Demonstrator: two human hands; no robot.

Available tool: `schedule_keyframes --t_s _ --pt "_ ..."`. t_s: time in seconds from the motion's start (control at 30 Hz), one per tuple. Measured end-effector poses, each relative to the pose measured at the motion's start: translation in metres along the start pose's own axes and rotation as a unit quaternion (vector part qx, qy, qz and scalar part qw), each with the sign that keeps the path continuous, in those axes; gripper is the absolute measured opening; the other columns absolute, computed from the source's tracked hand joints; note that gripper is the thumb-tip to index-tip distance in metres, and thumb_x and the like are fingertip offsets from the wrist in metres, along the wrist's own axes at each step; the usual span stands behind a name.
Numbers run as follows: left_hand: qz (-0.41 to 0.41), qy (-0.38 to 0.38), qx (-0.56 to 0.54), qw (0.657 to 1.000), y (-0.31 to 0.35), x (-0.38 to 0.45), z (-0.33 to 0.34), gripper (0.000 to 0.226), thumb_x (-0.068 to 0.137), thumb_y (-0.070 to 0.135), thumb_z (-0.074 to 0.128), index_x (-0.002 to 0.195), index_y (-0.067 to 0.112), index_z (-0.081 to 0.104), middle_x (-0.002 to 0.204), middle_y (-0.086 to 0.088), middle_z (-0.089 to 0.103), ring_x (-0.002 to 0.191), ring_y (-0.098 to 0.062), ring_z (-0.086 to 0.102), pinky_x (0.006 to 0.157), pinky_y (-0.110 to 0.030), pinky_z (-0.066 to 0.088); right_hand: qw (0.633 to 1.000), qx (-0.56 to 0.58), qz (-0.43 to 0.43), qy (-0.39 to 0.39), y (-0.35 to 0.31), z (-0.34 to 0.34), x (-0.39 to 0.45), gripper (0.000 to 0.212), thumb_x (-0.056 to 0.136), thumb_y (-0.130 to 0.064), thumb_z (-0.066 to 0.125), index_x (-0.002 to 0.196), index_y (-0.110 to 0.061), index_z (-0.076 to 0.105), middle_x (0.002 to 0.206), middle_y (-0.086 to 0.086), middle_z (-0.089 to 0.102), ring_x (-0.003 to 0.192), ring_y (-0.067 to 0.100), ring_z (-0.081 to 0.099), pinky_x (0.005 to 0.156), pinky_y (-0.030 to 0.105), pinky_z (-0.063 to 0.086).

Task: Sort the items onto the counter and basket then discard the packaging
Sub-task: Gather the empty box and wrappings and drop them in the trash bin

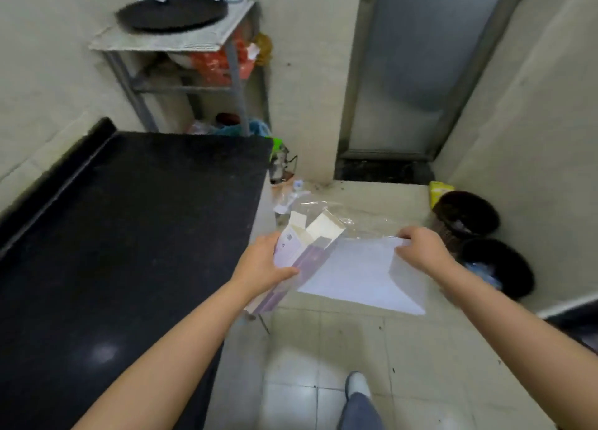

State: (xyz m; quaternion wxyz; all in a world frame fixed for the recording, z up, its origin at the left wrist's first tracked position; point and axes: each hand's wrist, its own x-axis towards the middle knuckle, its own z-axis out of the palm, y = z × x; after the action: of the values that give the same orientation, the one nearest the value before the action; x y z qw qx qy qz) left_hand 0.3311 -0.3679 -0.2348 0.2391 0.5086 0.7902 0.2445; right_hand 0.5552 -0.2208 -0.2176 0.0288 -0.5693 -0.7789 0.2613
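Note:
My left hand (263, 263) grips an opened white and purple cardboard box (302, 245) with its top flaps up, held over the floor just right of the black counter (129, 235). Clear plastic wrap (339, 216) hangs around the box. My right hand (420, 250) pinches the far corner of a white sheet of packaging (359, 274) that stretches between both hands. Two dark round bins (466, 214) (500, 268) stand on the floor to the right, close behind my right hand.
A grey metal rack (181, 86) with a dark round pan (171, 12) on top stands behind the counter, bags stuffed on its shelves. A frosted door (414, 67) is ahead. Small litter lies by the wall corner (291, 190). My foot (357, 384) is on the tiled floor.

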Motion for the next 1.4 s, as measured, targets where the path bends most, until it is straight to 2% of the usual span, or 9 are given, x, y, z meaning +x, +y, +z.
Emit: schedule_keyframes --t_s 0.23,0.33,0.47,0.6,0.7,0.87,1.1,1.3,1.4 --pt "0.138 -0.112 0.060 0.982 0.151 0.089 0.122 0.051 0.068 0.030 0.077 0.113 0.014 0.058 0.111 -0.007 0.064 0.093 -0.022 0.056 0.070 -0.024 0.037 0.989 0.012 0.126 0.080 0.178 -0.076 -0.017 0.026 0.082 -0.002 0.053 0.105 0.001 0.065 0.113 0.023 0.066 0.107 0.034 0.057 0.084 0.032 0.041" --pt "0.149 -0.150 0.074 0.975 0.207 0.123 0.179 0.046 0.069 0.028 0.076 0.109 0.011 0.058 0.110 -0.011 0.064 0.088 -0.022 0.054 0.070 -0.026 0.039 0.985 0.018 0.155 0.076 0.243 -0.100 -0.011 0.033 0.084 -0.002 0.051 0.115 -0.006 0.062 0.121 0.020 0.063 0.114 0.033 0.055 0.086 0.029 0.036" --pt "0.134 -0.201 0.070 0.968 0.271 0.159 0.258 0.048 0.074 0.027 0.074 0.114 0.008 0.056 0.116 -0.014 0.063 0.102 -0.029 0.058 0.080 -0.031 0.044 0.978 0.021 0.200 0.047 0.323 -0.131 -0.005 0.035 0.085 0.000 0.046 0.115 -0.005 0.063 0.123 0.019 0.061 0.115 0.033 0.054 0.090 0.030 0.041" --pt "0.115 -0.244 0.056 0.961 0.319 0.188 0.320 0.047 0.074 0.027 0.075 0.112 0.007 0.057 0.114 -0.013 0.064 0.093 -0.025 0.056 0.073 -0.027 0.039 0.966 0.048 0.248 0.056 0.386 -0.159 0.012 0.035 0.086 0.000 0.044 0.116 -0.001 0.062 0.120 0.022 0.061 0.112 0.035 0.054 0.091 0.034 0.044" --pt "0.109 -0.278 0.048 0.953 0.342 0.210 0.356 0.043 0.073 0.024 0.076 0.108 0.007 0.058 0.110 -0.011 0.064 0.083 -0.018 0.049 0.071 -0.024 0.035 0.958 0.064 0.277 0.027 0.421 -0.169 0.033 0.032 0.087 -0.001 0.042 0.113 0.004 0.061 0.119 0.025 0.061 0.111 0.036 0.054 0.092 0.038 0.044" --pt "0.067 -0.329 0.035 0.941 0.362 0.264 0.408 0.043 0.073 0.022 0.077 0.108 0.008 0.057 0.108 -0.010 0.063 0.083 -0.017 0.049 0.070 -0.024 0.037 0.947 0.068 0.314 -0.004 0.469 -0.169 0.092 0.040 0.087 0.000 0.041 0.122 -0.006 0.058 0.126 0.020 0.059 0.115 0.034 0.054 0.095 0.034 0.045" --pt "0.027 -0.370 0.040 0.928 0.394 0.388 0.480 0.052 0.075 0.015 0.074 0.119 0.002 0.051 0.121 -0.017 0.060 0.109 -0.031 0.056 0.082 -0.030 0.042 0.921 0.022 0.381 -0.083 0.528 -0.165 0.220 0.036 0.089 -0.005 0.042 0.122 0.001 0.053 0.128 0.022 0.055 0.114 0.035 0.053 0.097 0.041 0.047" --pt "-0.001 -0.366 0.044 0.929 0.407 0.467 0.530 0.052 0.072 0.002 0.072 0.117 -0.003 0.045 0.119 -0.021 0.057 0.109 -0.034 0.056 0.074 -0.027 0.038 0.898 0.002 0.410 -0.161 0.578 -0.147 0.303 0.039 0.091 -0.005 0.039 0.127 0.006 0.044 0.135 0.027 0.046 0.124 0.039 0.044 0.107 0.049 0.037" --pt "-0.020 -0.384 0.055 0.922 0.399 0.487 0.568 0.049 0.075 0.004 0.070 0.115 -0.004 0.043 0.119 -0.024 0.055 0.110 -0.036 0.055 0.081 -0.037 0.046 0.884 0.009 0.434 -0.171 0.607 -0.123 0.334 0.041 0.090 -0.005 0.039 0.129 0.005 0.042 0.137 0.027 0.045 0.123 0.040 0.045 0.105 0.046 0.040"
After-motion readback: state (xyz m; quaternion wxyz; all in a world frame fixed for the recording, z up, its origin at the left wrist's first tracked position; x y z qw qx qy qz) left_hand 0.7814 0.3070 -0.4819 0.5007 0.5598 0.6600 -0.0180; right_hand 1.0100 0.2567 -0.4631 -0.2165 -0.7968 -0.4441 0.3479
